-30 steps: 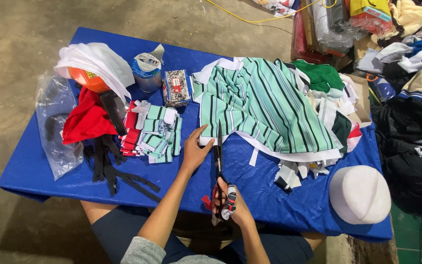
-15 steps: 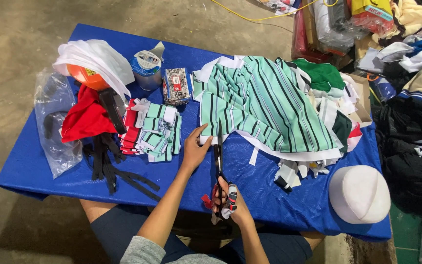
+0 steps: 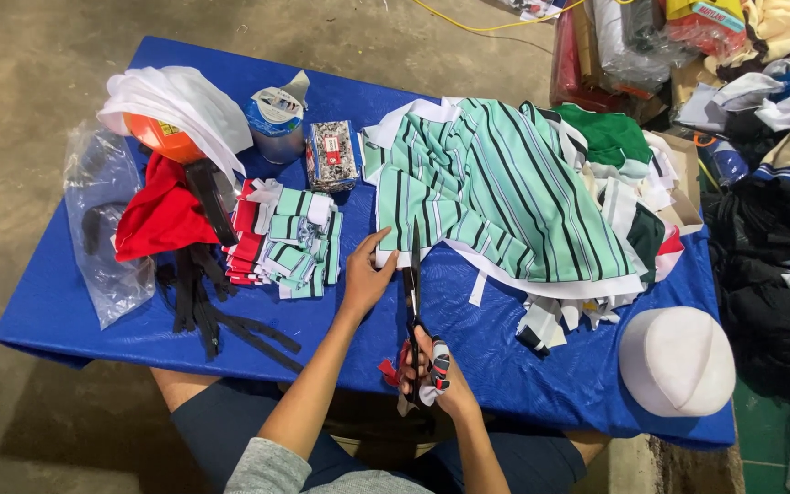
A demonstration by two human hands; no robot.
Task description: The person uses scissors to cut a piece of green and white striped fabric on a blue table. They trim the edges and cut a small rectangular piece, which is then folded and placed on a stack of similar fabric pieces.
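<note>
Broadly, the blue table [image 3: 66, 320] fills the view, and over the last second almost nothing on it has shifted: the mint-green striped cloth [image 3: 505, 197] lies spread across the far right half exactly as before, and both hands sit where they were. That stillness suggests the cut is being lined up or made slowly, not swept through. The cloth's stripes run diagonally, from upper left toward lower right, with its white-edged near border facing the person. A stack of small cut pieces [image 3: 285, 242] in green, white and red sits left of centre, beside a red cloth [image 3: 162, 220] and black straps [image 3: 203, 306]; a white cap [image 3: 677, 359] rests at the near right corner. The left hand [image 3: 368, 274] lies open, fingers pressing the cloth's near corner flat. The right hand [image 3: 436, 375] is closed through the handles of the scissors [image 3: 411, 284], whose long axis runs nearly straight away from the person, tips pointing at the cloth edge just beside the left fingers.
</note>
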